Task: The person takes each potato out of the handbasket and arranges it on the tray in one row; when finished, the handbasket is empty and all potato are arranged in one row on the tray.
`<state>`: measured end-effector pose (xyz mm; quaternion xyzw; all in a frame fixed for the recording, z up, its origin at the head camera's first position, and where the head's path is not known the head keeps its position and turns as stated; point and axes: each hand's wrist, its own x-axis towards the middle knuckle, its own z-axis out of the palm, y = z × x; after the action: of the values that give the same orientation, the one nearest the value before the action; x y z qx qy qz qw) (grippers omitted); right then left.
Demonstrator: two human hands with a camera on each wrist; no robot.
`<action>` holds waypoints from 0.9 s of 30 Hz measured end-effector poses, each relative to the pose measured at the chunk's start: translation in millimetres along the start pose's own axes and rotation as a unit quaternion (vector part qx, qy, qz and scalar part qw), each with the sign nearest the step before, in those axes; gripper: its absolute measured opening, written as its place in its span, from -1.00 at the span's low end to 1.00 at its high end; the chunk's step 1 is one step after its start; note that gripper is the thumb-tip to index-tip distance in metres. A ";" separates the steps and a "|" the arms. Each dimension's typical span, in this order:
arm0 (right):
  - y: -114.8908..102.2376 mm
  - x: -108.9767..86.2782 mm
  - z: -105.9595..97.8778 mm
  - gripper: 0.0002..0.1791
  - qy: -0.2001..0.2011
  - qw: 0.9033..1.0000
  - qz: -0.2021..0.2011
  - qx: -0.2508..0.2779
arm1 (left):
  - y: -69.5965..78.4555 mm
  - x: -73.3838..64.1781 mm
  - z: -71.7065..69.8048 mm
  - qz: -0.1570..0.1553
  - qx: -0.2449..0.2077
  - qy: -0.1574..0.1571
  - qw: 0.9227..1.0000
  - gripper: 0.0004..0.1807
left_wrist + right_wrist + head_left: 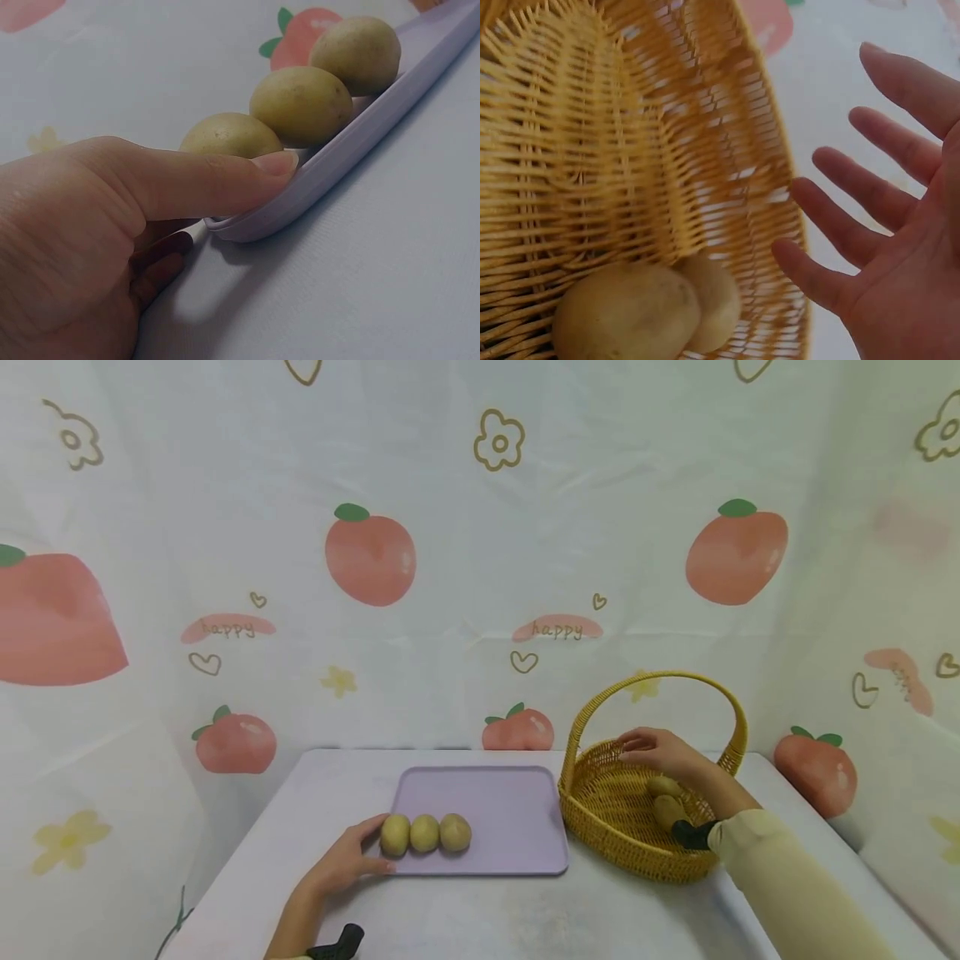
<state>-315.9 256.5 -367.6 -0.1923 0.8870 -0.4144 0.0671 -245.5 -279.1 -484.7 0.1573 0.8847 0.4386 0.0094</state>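
Observation:
Three yellow potatoes (424, 833) lie in a row at the front left of a lavender tray (502, 802). My left hand (348, 860) grips the tray's front left corner. Its thumb (210, 180) lies along the rim (360, 142), just in front of the nearest potato (225, 136), and its fingers curl under the edge. My right hand (660, 752) hovers over a yellow wicker basket (607, 802) with its fingers (855, 236) spread and nothing in it. Two more potatoes (626, 311) lie together on the basket's floor, below and behind the palm.
The basket's tall hoop handle (660, 678) arches over my right hand. The tray and basket sit side by side on a white table (480, 910). A cloth printed with fruit (371, 560) hangs close behind the table and on both sides.

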 end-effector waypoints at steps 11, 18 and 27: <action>37.4 3.2 1.6 -0.27 0.019 0.997 0.076 -0.011 | 1.7 0.9 2.2 -0.016 0.004 0.008 1.000 -0.02; 59.2 0.8 5.4 -0.30 -0.023 0.994 0.088 -0.064 | 1.4 3.0 2.6 -0.012 0.002 0.006 1.000 -0.02; 59.5 4.2 8.1 -0.58 -0.040 0.990 0.063 -0.117 | -1.5 2.4 2.3 -0.008 0.003 0.006 1.000 -0.03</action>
<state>-334.4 283.8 -417.9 -0.1594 0.9362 -0.2950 0.1055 -247.8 -277.4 -487.0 0.1478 0.8873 0.4368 0.0069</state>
